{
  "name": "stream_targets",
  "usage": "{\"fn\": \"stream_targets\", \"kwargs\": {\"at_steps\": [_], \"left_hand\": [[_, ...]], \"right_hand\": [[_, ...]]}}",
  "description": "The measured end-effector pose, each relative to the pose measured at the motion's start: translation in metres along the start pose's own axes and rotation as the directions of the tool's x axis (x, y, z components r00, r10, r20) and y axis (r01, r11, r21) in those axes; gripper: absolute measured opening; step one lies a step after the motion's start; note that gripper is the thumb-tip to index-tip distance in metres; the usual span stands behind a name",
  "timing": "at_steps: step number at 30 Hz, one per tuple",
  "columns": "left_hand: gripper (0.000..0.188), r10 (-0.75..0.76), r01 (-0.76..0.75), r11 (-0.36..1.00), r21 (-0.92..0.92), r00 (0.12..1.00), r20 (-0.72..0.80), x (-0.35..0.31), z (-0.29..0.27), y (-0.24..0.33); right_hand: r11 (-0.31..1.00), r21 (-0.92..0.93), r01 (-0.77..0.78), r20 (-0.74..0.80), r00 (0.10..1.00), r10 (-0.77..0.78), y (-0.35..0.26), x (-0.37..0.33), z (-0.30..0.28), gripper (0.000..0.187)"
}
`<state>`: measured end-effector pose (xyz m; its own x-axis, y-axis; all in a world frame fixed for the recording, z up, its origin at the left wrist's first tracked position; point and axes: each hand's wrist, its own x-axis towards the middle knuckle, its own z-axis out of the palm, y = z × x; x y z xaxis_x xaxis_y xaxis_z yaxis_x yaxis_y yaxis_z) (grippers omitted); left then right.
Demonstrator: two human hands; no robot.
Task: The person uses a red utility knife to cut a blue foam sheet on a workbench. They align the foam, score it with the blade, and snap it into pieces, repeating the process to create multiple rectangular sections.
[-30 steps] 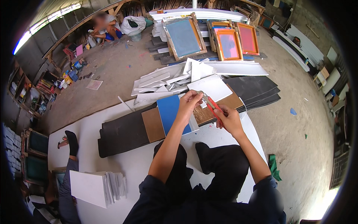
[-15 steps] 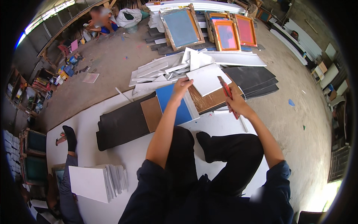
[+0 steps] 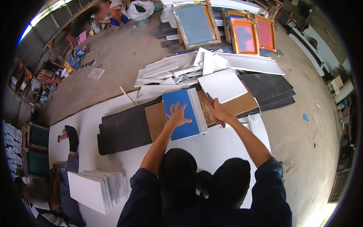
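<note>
Spreading the left hand (image 3: pixel 177 116) wide over the blue board (image 3: pixel 189 128); gripping a red cutter (image 3: pixel 221 123) in the right hand (image 3: pixel 221 111), just right of the blue board, with a white panel (image 3: pixel 224 87) also to its right.

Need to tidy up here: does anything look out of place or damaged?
The brown board by the right hand looks scraped, its surface streaked pale; a blue scrap lies stray on the floor; white offcuts are heaped at odd angles.

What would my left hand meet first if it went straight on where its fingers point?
Probably the white offcuts, past the blue panel beneath your left hand, though depth is unclear.
</note>
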<state>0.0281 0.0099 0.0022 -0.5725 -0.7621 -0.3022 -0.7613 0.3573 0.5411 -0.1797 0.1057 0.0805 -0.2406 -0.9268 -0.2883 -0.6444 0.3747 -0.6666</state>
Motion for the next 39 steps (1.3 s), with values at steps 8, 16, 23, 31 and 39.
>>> {"fn": "stream_targets", "kwargs": {"at_steps": [8,16,23,31,39], "left_hand": [[0.125,0.031,-0.069,0.911,0.406,0.995,0.1,0.047,0.03,-0.004],[0.139,0.003,-0.057,0.869,0.492,0.994,0.109,0.064,0.035,-0.007],[0.137,-0.024,-0.034,0.886,0.463,0.993,0.118,0.067,0.034,-0.003],[0.136,-0.027,-0.017,0.908,0.419,0.995,0.099,0.065,0.035,-0.005],[0.139,-0.016,-0.032,0.895,0.445,0.995,0.103,0.063,0.04,-0.011]], "right_hand": [[0.995,-0.085,0.047,-0.058,0.997,-0.052,0.047,0.087,0.083,0.029],[0.975,-0.218,0.041,-0.033,0.998,-0.05,0.018,0.141,0.086,0.027],[0.93,-0.355,0.095,-0.104,0.985,-0.14,0.018,0.171,0.105,0.019],[0.923,-0.381,0.043,-0.011,0.999,-0.051,0.003,0.186,0.106,0.027],[0.93,-0.336,-0.149,0.146,0.967,0.207,-0.019,0.172,0.088,0.033]]}}
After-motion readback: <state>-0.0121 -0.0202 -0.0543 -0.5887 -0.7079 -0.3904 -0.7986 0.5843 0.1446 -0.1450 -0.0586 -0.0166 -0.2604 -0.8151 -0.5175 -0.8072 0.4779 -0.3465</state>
